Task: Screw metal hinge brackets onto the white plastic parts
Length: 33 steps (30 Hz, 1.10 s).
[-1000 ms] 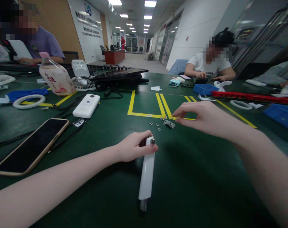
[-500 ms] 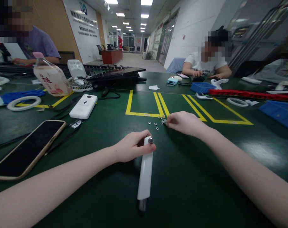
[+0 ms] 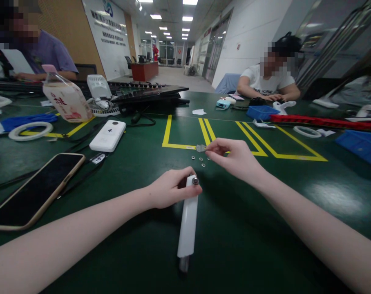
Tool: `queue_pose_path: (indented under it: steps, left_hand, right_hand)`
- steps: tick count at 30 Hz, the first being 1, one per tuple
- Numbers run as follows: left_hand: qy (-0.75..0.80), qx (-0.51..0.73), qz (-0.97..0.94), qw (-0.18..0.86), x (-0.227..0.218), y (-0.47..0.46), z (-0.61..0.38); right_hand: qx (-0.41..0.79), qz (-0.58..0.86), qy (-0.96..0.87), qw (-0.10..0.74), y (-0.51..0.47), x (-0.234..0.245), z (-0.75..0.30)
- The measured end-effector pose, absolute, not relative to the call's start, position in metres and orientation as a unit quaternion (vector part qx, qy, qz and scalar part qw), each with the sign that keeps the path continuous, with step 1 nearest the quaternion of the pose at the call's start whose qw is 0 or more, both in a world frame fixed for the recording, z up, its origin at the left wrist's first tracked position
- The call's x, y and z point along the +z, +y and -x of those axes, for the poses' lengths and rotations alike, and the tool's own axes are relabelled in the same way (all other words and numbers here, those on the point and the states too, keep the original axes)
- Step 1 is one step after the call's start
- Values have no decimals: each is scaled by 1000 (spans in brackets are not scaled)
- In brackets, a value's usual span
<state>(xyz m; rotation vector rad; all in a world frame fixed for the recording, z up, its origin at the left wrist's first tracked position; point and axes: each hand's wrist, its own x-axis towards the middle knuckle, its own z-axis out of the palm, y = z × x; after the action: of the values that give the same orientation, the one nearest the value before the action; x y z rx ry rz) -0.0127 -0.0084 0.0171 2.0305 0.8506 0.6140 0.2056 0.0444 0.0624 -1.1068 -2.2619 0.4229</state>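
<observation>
My left hand (image 3: pixel 175 188) is closed around the upper end of a long white bar (image 3: pixel 188 228), thumb across it. A round metal fitting (image 3: pixel 195 180) shows at the bar's top, and a metallic piece (image 3: pixel 184 263) juts from its near end. Beyond it, my right hand (image 3: pixel 231 153) pinches a small flat grey metal plate (image 3: pixel 200 148) between thumb and fingers, over the yellow tape. Several small metal nuts (image 3: pixel 201 159) lie on the green table just below the plate; the right hand partly covers that area.
At left are a phone (image 3: pixel 35 192), a white power bank (image 3: pixel 108 136), a tape roll (image 3: pixel 30 131) and a drink bottle (image 3: pixel 65 96). Yellow tape outlines (image 3: pixel 179 146) mark the table (image 3: pixel 249 237). Blue bins (image 3: pixel 363 145) stand at right. Co-workers sit across the table.
My right hand has shifted slightly left and up, lifting the metal plate away from the small nuts. My left hand keeps its hold on the white bar.
</observation>
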Motion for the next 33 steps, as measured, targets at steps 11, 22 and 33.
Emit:
queue_pose_path:
  steps: [11,22,33]
  left_hand:
    - [321,273,-817,394,9,-5,11]
    - [294,275,-828,391,11,-5,10]
    - [311,281,-813,404,9,-5,11]
  right_hand:
    - [157,185,-935,259,-3,94,-187]
    - [-18,110,-975,192,-7,101,-190]
    - [-93,93,-975,180,-5,100,-192]
